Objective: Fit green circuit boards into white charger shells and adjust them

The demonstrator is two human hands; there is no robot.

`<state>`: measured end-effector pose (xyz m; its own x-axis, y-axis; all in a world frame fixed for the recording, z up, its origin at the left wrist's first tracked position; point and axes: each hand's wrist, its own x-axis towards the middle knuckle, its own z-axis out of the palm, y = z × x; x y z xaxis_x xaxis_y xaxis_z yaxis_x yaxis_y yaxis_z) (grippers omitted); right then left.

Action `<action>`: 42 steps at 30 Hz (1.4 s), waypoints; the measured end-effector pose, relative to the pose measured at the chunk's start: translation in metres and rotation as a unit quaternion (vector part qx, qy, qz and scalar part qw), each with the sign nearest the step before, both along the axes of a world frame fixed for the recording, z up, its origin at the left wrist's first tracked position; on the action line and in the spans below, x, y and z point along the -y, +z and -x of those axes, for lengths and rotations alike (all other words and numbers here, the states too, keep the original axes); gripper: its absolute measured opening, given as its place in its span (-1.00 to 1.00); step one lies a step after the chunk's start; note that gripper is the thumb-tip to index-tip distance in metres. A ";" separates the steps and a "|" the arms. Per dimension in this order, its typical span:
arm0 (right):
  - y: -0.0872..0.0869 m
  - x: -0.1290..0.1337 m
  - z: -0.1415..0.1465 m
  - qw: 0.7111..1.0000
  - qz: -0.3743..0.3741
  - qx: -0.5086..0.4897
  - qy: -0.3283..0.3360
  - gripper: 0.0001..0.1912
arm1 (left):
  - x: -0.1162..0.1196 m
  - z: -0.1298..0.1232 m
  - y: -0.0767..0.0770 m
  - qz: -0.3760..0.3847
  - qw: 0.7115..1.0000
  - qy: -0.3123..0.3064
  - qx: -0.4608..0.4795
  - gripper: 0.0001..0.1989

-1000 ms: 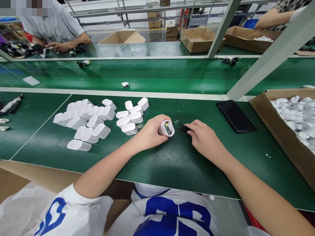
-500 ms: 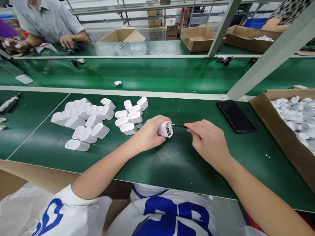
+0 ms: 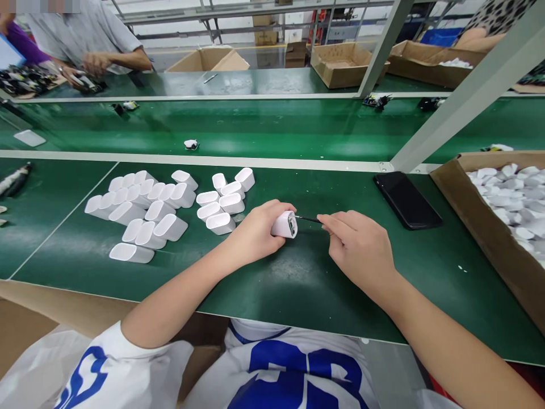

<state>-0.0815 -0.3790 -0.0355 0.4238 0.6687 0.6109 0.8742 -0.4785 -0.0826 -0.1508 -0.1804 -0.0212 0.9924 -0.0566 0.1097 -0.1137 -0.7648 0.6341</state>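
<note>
My left hand (image 3: 255, 233) grips a white plastic casing (image 3: 284, 224), a rounded oblong shell whose open end faces right and shows small parts inside. My right hand (image 3: 360, 250) pinches slim black tweezers (image 3: 307, 218), their tips at the casing's open end. Whether the tips touch anything inside is too small to tell. To the left of my hands, several similar white casings (image 3: 170, 227) lie on their sides in loose groups on the green workbench (image 3: 306, 284).
A black smartphone (image 3: 406, 200) lies face down to the right. Beyond it, a cardboard box (image 3: 489, 244) holds many white pieces. A green conveyor belt (image 3: 255, 130) runs behind the bench, carrying small items. A co-worker (image 3: 80, 28) handles parts across it.
The left hand has turned the casing's open end toward the tweezers, and the right hand has brought the tips up to it. Small items on the conveyor belt have moved left.
</note>
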 end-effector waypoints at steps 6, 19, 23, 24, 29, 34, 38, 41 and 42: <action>0.000 -0.001 0.001 1.000 0.004 0.019 -0.005 -0.68 | 0.000 0.000 -0.001 -0.011 1.000 0.004 -0.001 -0.52; -0.002 0.000 0.001 0.999 0.028 0.043 -0.015 -0.72 | 0.000 0.000 -0.004 -0.026 1.000 0.003 0.015 -0.53; -0.002 0.001 0.001 0.999 0.034 0.041 -0.013 -0.72 | -0.001 0.000 -0.003 -0.028 0.999 0.013 0.025 -0.53; -0.003 0.001 0.002 0.998 0.035 0.041 -0.012 -0.72 | -0.001 0.000 -0.002 -0.028 0.999 0.016 0.030 -0.54; -0.001 0.000 0.002 0.999 0.008 0.048 -0.009 -0.71 | -0.001 -0.001 -0.001 -0.005 0.998 0.024 0.049 -0.60; 0.001 -0.001 0.004 0.997 -0.054 0.057 -0.017 -0.74 | -0.002 -0.003 -0.005 0.032 0.994 0.051 0.091 -0.74; 0.001 -0.001 0.006 0.996 -0.082 0.047 0.002 -0.77 | -0.002 -0.004 -0.009 0.072 0.991 0.073 0.091 -0.72; 0.000 -0.002 0.006 0.996 -0.079 0.035 0.018 -0.77 | -0.001 -0.005 -0.010 0.082 0.988 0.077 0.110 -0.71; -0.001 -0.002 0.006 0.996 -0.079 0.032 0.021 -0.77 | -0.001 -0.005 -0.011 0.081 0.986 0.075 0.122 -0.71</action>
